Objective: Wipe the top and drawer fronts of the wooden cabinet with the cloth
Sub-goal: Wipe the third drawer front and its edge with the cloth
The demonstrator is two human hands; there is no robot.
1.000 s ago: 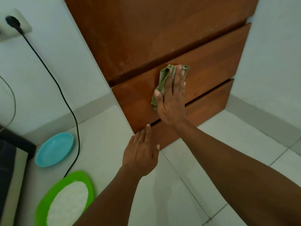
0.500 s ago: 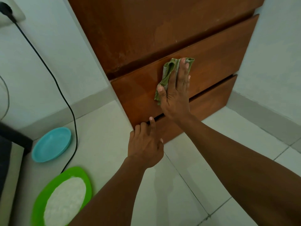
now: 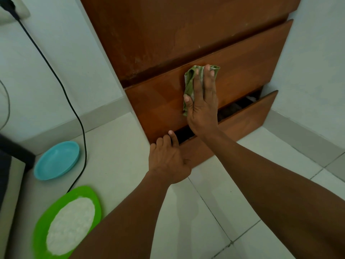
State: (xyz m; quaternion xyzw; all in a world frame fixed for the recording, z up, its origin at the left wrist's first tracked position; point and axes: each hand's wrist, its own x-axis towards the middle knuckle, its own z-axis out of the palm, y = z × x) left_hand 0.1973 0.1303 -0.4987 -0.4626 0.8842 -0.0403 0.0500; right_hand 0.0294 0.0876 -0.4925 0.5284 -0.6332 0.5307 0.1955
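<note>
Crumpled green cloth (image 3: 190, 85) is lying flat against the middle drawer front (image 3: 242, 68) of the reddish-brown wooden cabinet (image 3: 168, 34), near that front's upper edge. Right hand (image 3: 202, 105) is pressing it there with palm flat and fingers extended together; the hand is spread, not curled around the fabric. Left hand (image 3: 169, 159) is gripping the left end of the bottom drawer front (image 3: 242, 120), fingers hooked over its top edge. Bottom drawer is standing slightly pulled out, a dark gap showing above it; contents are too dim to identify. Upper panel is showing pale, dusty smudges. No writing or labels are readable anywhere.

Cabinet is standing on a white tiled floor (image 3: 214, 212) between pale walls with a grey skirting. On the floor to the left: a round light-blue plastic dish (image 3: 57, 160) and an oval bright-green plate holding white powder (image 3: 68, 223). A black cable (image 3: 61, 86) is running down from a wall socket (image 3: 13, 10) past the dish.
</note>
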